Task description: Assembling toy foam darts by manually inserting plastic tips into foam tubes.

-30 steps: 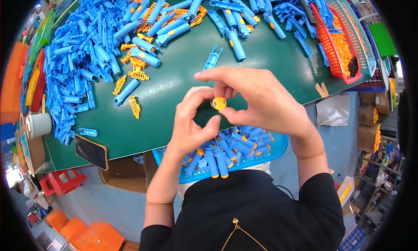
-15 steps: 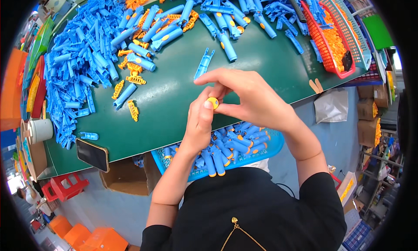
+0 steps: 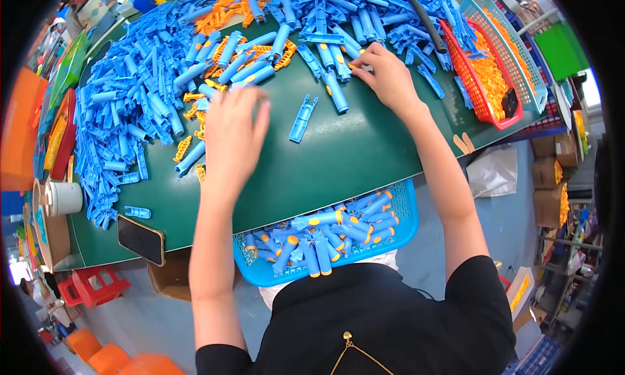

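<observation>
My left hand (image 3: 233, 124) is smeared by motion above the left part of the table, beside orange ribbed pieces (image 3: 184, 148) and blue tubes (image 3: 252, 73). Its fingertips are unclear, and I cannot make out anything in them. Farther right, my right hand (image 3: 385, 77) has thumb and forefinger pinched on a small orange cap (image 3: 353, 66) by a cluster of blue tubes (image 3: 335, 92). Between my hands, a blue half-shell (image 3: 303, 119) lies on the table. Near my body, a blue basket (image 3: 408, 212) holds many blue tubes with orange ends (image 3: 319, 219).
A large heap of blue parts (image 3: 124, 114) covers the left of the green table (image 3: 371, 147). A phone (image 3: 140, 239) and a white cup (image 3: 63, 198) sit at the left edge. A red basket of orange pieces (image 3: 456, 69) stands at the right.
My hands have parted from the yellow-ended piece they held together. The left moved left and forward; the right reached to the far tubes. A tube now lies across the top of the basket's pile.
</observation>
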A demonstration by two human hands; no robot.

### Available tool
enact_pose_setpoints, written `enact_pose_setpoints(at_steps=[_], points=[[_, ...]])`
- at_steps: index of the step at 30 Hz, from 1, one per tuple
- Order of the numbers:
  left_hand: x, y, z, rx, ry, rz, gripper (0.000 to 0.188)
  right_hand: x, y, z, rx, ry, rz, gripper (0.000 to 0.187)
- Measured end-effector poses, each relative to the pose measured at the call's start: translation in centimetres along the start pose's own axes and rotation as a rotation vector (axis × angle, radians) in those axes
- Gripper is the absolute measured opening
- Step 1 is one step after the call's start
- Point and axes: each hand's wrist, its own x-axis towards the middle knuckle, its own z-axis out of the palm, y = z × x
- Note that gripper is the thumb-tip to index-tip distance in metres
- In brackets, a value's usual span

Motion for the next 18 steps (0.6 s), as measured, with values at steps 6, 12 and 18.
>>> enact_pose_setpoints(at_steps=[6, 12, 18], points=[[2.3, -5.0, 3.4, 0.568, 0.020, 0.036, 0.032, -2.4, -2.0, -2.3, 0.424, -0.270, 0.280, 0.020], [0.8, 0.1, 0.3, -0.143, 0.026, -0.141, 0.029, -5.2, -2.5, -1.1, 0.270, -0.080, 0.142, 0.023], [-6.8, 5.2, 0.8, -0.695, -0.078, -0.289, 0.036, -5.8, -4.0, -0.9, 0.264, -0.024, 0.082, 0.023]])
